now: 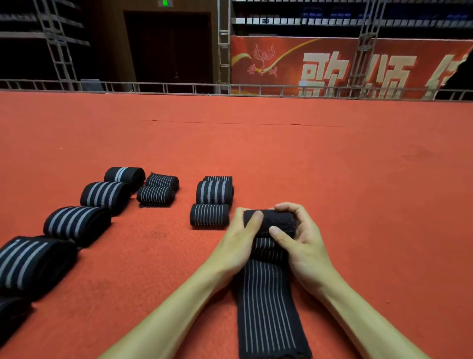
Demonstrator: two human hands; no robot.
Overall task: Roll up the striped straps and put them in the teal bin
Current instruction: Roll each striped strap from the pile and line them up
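While the roll of the striped strap is gripped by the left hand and right hand alike, its flat tail is laid toward six o'clock; the roll's axis is set nine-to-three. No teal bin is seen.

Bare forearms reach forward and converge. Palms face each other, left hand and right hand. Fingers curl over the strap roll, both thumbs on its near side.

Red banner on the far wall, large pale characters 歌颂 on it, a third character cut off at the right, small script under its emblem too blurred to read, green sign above the doorway illegible
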